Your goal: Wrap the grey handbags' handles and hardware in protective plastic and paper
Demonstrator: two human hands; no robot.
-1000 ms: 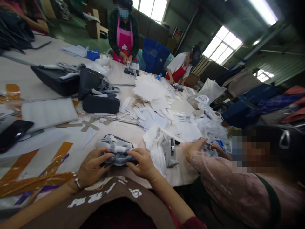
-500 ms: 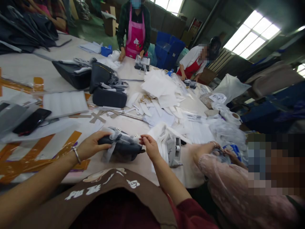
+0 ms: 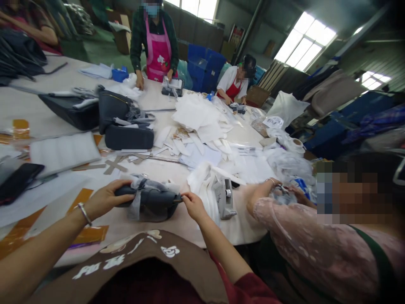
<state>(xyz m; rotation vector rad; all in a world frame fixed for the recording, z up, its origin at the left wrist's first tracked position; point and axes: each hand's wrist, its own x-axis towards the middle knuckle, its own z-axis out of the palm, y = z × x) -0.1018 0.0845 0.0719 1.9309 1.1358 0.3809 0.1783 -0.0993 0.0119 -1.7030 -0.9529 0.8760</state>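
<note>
A small dark handbag [image 3: 156, 202], partly wrapped in translucent film, lies on the table in front of me. My left hand [image 3: 109, 197] is closed around the bag's left end, thumb on the near side. At the bag's right end, the fingers of my right hand [image 3: 192, 205] pinch a small dark tab that looks like a zipper pull. Just right of that hand stands a grey metal tape dispenser [image 3: 225, 198], with a pile of white foam sheets [image 3: 202, 181] beside it.
More dark bags [image 3: 129, 137] stand at the back left. Loose white paper [image 3: 199, 112] is heaped mid-table. A phone [image 3: 20, 181] and a white foam pad [image 3: 65, 153] lie left. A co-worker's arm [image 3: 261, 195] is close on the right; other people work across the table.
My right hand has come down to the bag's right end and now pinches the tab there. The left hand keeps its hold. The whole view has shifted, moving things leftward.
</note>
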